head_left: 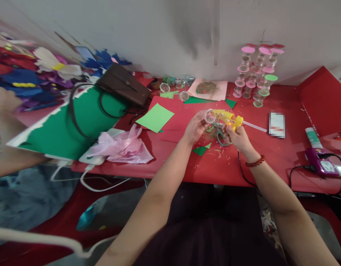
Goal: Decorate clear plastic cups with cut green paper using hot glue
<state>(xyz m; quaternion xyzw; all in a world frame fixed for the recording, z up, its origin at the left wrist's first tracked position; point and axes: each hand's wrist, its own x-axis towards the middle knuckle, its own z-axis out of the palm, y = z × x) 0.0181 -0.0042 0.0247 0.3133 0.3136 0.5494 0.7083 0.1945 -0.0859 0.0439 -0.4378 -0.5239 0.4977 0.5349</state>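
Between the fingers of my left hand (196, 127) is a small clear plastic cup (210, 116), raised above the red table. My right hand (238, 137) grips a yellow hot glue gun (224, 115), its nozzle at the cup's rim; whether they touch I cannot tell. A pale glue stick (255, 126) juts out of the gun's back end. Beneath my hands lie scissors (222, 139) with grey-green handles, among paper shavings and green paper scraps (201, 150).
Stacked cups with pink and green discs (250, 72) stand at the back right. A purple power strip (323, 162) with cords sits right. Left are green paper (150, 117), a pink plastic bag (123, 146), a brown handbag (124, 87) and another person's arm (9, 129).
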